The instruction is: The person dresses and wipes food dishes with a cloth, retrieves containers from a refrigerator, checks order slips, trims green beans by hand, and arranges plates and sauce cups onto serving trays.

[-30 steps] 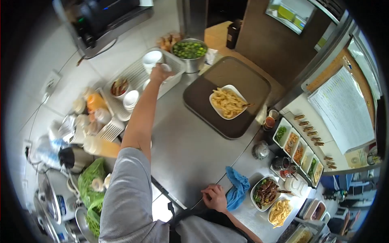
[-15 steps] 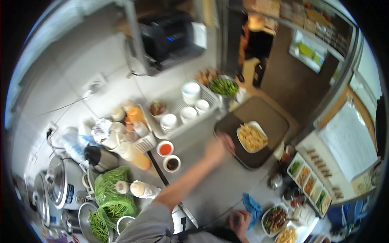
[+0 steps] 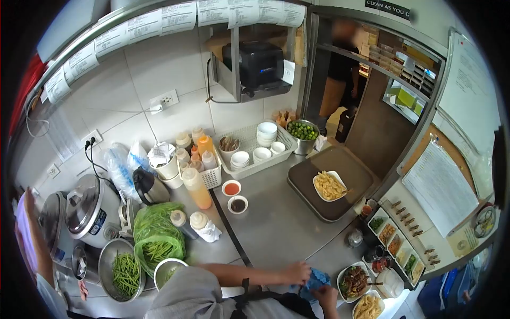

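Note:
My left hand [image 3: 298, 273] reaches across the counter's front to the crumpled blue cloth [image 3: 312, 286], its fingers closed at the upper left edge. Just to the right and lower, my right hand [image 3: 324, 294] has curled fingers on the cloth's lower right side. Right of both hands are a bowl of dark glazed meat with greens [image 3: 353, 282] and a bowl of fries [image 3: 368, 307]. Another bowl of fries [image 3: 330, 186] rests on the brown tray [image 3: 300, 183]. Two small cups, one of red sauce [image 3: 231, 188] and one of dark sauce [image 3: 237, 204], stand on the steel counter.
A white basket [image 3: 244, 171] holds stacked bowls; a metal pot of green fruit [image 3: 303, 136] stands beside it. Squeeze bottles, green beans [image 3: 126, 274] and rice cookers are left. Garnish containers [image 3: 394, 244] line the right. Another person's arm [image 3: 43, 247] shows far left; a person stands beyond the doorway.
My left hand has left the basket, passed the tray's edge and come down to the blue cloth. My right hand has moved onto the cloth. The view has tilted upward.

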`<state>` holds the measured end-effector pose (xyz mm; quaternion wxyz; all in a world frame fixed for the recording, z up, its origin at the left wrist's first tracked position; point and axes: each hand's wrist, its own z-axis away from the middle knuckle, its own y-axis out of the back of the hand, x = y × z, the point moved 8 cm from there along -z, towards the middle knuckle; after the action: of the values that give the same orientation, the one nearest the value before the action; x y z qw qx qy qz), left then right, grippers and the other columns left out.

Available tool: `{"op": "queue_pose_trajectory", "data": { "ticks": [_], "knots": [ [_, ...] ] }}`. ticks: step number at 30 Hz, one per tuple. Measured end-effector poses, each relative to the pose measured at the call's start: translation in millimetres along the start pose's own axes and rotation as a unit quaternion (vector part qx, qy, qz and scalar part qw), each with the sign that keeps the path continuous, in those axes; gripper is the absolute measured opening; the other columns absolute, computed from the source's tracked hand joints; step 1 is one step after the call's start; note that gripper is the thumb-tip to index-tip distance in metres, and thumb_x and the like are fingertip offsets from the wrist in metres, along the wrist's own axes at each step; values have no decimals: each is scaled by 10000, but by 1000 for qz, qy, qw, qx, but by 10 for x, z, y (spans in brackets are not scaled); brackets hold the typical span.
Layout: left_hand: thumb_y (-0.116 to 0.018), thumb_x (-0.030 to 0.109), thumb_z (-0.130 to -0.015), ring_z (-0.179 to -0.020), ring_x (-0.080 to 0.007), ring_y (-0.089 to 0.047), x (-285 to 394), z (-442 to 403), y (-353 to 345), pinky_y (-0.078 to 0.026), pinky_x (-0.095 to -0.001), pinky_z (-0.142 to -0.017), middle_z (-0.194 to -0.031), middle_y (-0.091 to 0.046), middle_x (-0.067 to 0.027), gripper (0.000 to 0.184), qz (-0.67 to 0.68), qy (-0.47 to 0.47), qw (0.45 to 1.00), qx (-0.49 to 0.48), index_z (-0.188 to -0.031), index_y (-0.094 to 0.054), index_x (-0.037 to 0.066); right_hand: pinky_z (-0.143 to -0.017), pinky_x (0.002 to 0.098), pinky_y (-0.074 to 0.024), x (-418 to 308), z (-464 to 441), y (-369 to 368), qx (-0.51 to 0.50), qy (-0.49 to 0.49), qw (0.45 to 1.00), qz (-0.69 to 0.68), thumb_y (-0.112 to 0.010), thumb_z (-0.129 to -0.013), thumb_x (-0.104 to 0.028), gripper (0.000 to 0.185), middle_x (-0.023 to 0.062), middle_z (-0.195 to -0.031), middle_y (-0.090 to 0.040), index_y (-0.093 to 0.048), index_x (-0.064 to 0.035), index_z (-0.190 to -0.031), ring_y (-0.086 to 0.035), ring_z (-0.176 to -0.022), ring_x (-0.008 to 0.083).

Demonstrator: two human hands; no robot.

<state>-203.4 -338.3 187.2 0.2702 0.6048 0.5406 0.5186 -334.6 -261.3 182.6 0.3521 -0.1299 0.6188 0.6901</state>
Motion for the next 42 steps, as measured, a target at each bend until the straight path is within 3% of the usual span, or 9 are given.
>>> {"op": "queue_pose_trajectory", "data": {
  "ticks": [3,4,6,9,13,22,30,34,42],
  "knots": [
    [-605,232,-769,-946,-311,-554,-586,-23,768,-427,-430,-831,-913,-615,-82,109,45,130,987,85,-746,-663,142,-533,401,-476,133,-26,2,67,89,993,50,-781,-646,-305,349,144,-533,-579,-617,2,-616,-568,-484,316],
    [-584,230,-794,-909,-311,-568,-843,-65,1162,-426,-454,-881,-890,-617,-91,129,-97,237,964,69,-788,-662,127,-541,401,-476,99,18,31,34,75,995,50,-777,-655,-308,343,159,-554,-586,-634,3,-642,-586,-507,310],
    [-554,225,-829,-922,-320,-587,-1065,-91,2238,-432,-547,-864,-865,-619,-107,158,-159,239,955,72,-818,-659,107,-556,401,-478,-108,-33,122,-22,50,997,45,-768,-673,-314,337,190,-596,-600,-667,6,-692,-622,-553,297],
    [-465,274,-901,-815,-363,-625,-1784,158,3220,-482,-460,-807,-872,-655,-209,322,-200,389,896,79,-823,-685,54,-618,399,-502,-67,-76,82,-100,82,988,88,-735,-719,-289,309,197,-674,-641,-696,8,-799,-647,-627,322],
    [-549,325,-888,-988,-330,-612,-2978,885,3791,-502,-454,-800,-987,-635,-190,301,-312,519,793,71,-970,-681,68,-811,417,-506,-454,-97,119,-195,54,973,114,-708,-746,-298,446,181,-975,-681,-653,-60,-1119,-652,-909,338],
    [-649,325,-804,-1103,-256,-552,-4004,1424,3230,-430,-415,-911,-1083,-628,-90,188,-296,534,786,-99,-921,-731,203,-908,418,-455,-1934,-569,-96,-180,216,959,21,-669,-818,-275,442,172,-1136,-607,-585,-81,-1207,-574,-1045,361],
    [-630,304,-789,-839,-276,-670,-4134,1515,3124,-478,-437,-809,-877,-709,-81,168,-315,499,807,36,-852,-733,188,-925,413,-449,-1623,-355,-709,-259,260,930,23,-649,-836,-251,421,171,-1144,-608,-573,-97,-1221,-553,-1083,352],
    [-654,330,-787,-926,-248,-658,-4362,1556,3008,-463,-436,-855,-920,-707,-71,183,-312,557,769,-10,-875,-738,192,-882,395,-476,-1666,-246,-850,-291,266,919,-5,-654,-838,-251,409,151,-1098,-632,-581,-116,-1217,-586,-1034,323],
    [-708,299,-723,-838,-248,-669,-3410,816,3077,-469,-419,-876,-841,-701,-75,173,-164,534,820,120,-848,-728,182,-825,381,-494,-1538,-224,-891,-298,232,925,-41,-664,-827,-213,360,149,-1055,-643,-616,-102,-1167,-613,-968,318]
  ]
}}
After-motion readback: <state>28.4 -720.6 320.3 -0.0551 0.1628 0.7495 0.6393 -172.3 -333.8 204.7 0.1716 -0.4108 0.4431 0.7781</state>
